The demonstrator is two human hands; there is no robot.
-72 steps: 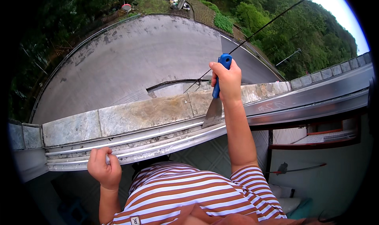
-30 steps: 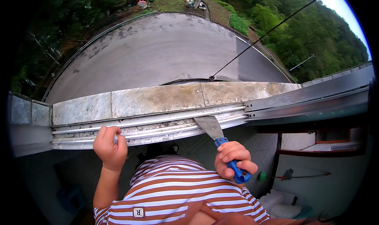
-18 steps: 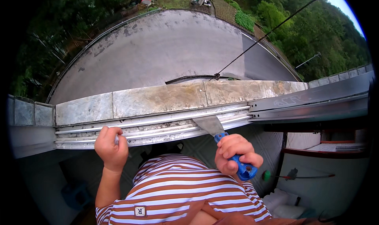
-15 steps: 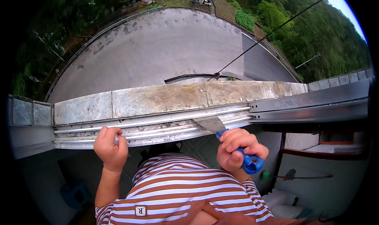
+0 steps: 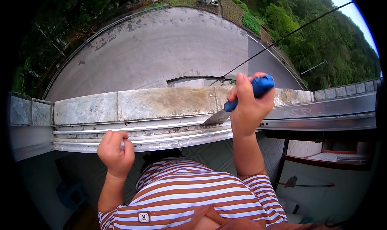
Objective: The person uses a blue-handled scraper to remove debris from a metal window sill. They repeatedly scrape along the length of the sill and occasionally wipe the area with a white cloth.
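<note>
My right hand [image 5: 250, 105] grips the blue handle of a putty knife [image 5: 218, 117], raised above the outer side of the sill. The metal blade slants down to the left, its edge at the dirty groove of the white window track [image 5: 161, 139]. My left hand [image 5: 115, 154] is closed over the near left part of the track. A bit of something pale shows between its fingers, too small to name. Dark grime lies along the grooves between the rails.
A stone-tiled ledge [image 5: 161, 103] runs along the outside, with a paved road [image 5: 161, 48] far below. A metal sliding-window frame [image 5: 322, 113] stands at the right. A dark cable [image 5: 282, 36] crosses outside. Indoors, a blue stool [image 5: 71, 194] is at lower left.
My right hand has moved up and outward with the putty knife, turning the handle from the near side to the far side of the track. My left hand has barely shifted.
</note>
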